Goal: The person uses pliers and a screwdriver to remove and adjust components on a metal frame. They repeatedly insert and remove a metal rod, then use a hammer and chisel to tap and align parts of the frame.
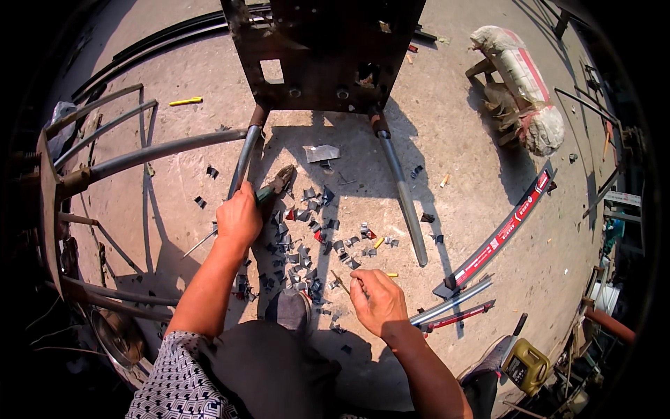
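Note:
My left hand (239, 216) is closed around a pair of pliers (277, 185) with dark green handles, their jaws pointing up and to the right. It lies over the lower end of the left metal tube (246, 155), and whether it grips the tube too I cannot tell. A thin rod (199, 242) sticks out below that hand. Lower right, my right hand (381, 302) pinches a thin, narrow strip (340, 281) whose kind is unclear. Between the hands, many small bent scraps of dark sheet metal (300, 257), some with red, litter the concrete.
A dark metal plate frame (321, 63) stands ahead, with a right tube (403, 192) reaching toward me. Tubular racks (167, 145) stand left. A wrapped stool (520, 87) is at far right. Red-printed strips (499, 237) and a yellow jug (527, 366) lie right.

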Tool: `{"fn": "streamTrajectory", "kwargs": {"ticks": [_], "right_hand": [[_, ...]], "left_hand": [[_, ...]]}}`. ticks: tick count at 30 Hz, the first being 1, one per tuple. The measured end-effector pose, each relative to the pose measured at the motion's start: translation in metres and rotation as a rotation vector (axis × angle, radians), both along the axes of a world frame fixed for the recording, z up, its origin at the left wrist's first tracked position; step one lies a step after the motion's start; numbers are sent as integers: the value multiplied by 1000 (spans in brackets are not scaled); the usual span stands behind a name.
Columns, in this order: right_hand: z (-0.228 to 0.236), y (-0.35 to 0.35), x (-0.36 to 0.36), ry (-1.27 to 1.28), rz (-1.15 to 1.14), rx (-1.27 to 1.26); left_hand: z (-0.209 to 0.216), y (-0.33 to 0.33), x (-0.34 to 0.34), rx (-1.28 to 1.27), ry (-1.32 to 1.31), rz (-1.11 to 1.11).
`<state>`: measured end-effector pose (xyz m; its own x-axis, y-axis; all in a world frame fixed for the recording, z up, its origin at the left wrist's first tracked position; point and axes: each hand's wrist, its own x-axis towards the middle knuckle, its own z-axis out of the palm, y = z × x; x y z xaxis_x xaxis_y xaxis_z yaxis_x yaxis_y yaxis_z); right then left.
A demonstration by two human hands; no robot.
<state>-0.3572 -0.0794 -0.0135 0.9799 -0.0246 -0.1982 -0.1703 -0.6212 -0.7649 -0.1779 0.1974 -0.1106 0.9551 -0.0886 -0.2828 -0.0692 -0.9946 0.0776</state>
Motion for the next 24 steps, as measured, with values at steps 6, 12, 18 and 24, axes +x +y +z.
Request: {"fn": "streamTrajectory", "kwargs": {"ticks": [6, 12, 18, 24], "right_hand": [[-9, 5, -3, 28, -61, 18], [-13, 15, 5, 189, -223, 230], [-11, 18, 31, 407, -259, 747], [0, 18, 45, 385, -364, 1176]], "left_hand": [[33, -11, -3, -101, 101, -86], [65, -26, 5, -501, 344, 134], [87, -63, 0, -1007, 594, 110], [93, -113, -15, -1253, 691, -83]]}}
